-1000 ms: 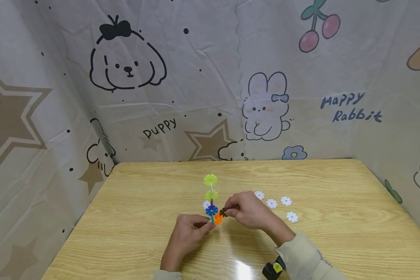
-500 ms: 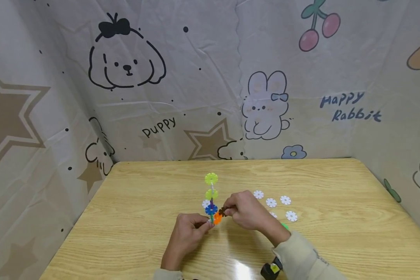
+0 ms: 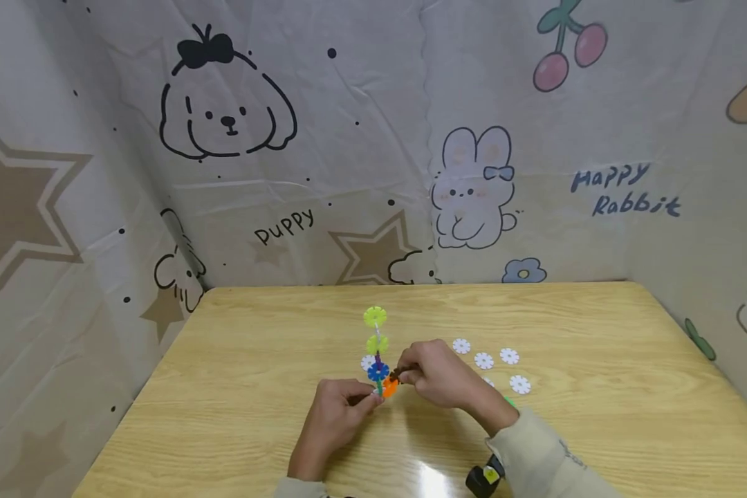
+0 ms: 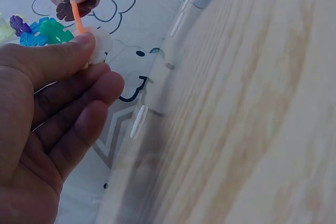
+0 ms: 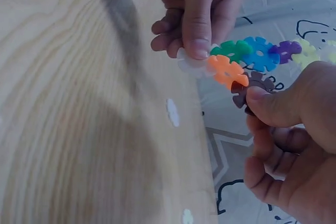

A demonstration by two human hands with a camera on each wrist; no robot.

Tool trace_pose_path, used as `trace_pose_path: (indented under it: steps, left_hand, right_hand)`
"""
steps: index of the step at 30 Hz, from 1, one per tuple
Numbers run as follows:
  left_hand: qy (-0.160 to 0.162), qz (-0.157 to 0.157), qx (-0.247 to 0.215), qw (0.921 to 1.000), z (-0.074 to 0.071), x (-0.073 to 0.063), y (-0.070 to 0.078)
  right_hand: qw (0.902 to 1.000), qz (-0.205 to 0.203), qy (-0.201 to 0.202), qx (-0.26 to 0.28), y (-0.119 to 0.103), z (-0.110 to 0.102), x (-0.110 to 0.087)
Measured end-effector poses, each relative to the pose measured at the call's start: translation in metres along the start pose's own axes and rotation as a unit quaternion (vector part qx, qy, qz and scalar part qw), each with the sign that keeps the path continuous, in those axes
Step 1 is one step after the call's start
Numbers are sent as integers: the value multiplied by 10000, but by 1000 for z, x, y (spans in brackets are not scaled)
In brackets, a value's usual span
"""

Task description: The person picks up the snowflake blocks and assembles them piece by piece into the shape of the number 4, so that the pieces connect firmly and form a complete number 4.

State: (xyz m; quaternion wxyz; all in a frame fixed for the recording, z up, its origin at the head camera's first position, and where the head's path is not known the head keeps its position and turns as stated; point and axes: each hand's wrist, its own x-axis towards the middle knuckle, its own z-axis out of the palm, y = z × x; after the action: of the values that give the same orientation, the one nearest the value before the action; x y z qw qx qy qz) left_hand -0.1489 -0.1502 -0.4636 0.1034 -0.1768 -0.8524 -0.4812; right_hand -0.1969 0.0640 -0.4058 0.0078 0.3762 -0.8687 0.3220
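Note:
In the head view, my left hand (image 3: 333, 420) and right hand (image 3: 440, 375) meet over the table around a chain of notched plastic snowflake discs. Between thumb and fingers, my left hand pinches a white disc (image 5: 190, 65) at the chain's lower end. An orange disc (image 5: 226, 72) and a green disc (image 5: 231, 51) branch from it. Past the green come a blue disc (image 5: 261, 56), a purple disc (image 5: 287, 52) and yellow ones, rising upright in the head view. My right hand pinches a brown disc (image 5: 266, 81), whose edge meets the orange disc; how deep their slots engage cannot be told.
Several loose white discs (image 3: 483, 360) lie on the wooden table (image 3: 255, 346) right of the chain; another white disc (image 3: 367, 362) is beside it. A green piece (image 3: 509, 400) is partly hidden by my right forearm. A patterned cloth (image 3: 361, 138) hangs behind.
My right hand has brought the brown disc slightly left, closer against the orange disc, which looks tilted a little. My left hand stays almost in place.

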Motion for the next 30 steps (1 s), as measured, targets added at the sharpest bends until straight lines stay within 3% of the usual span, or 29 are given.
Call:
trace_pose_path:
  steps: [7,15,22,30]
  left_hand:
    - [74,19,11,10000,0,0,-2]
    - [117,-389,-697,9967,-7,-3,-2]
    - [303,-69,-890,9955,-4,2,5]
    - [333,-128,-956,9948,-1,3,7]
  right_hand:
    - [9999,76,-65,73,-2,-5,-2]
    - [10000,9,7,56,-2,-7,-5]
    - [9998,-160,-41,145,-7,-4,-5]
    - [9993,-300,-128,154,-8,1,-4]
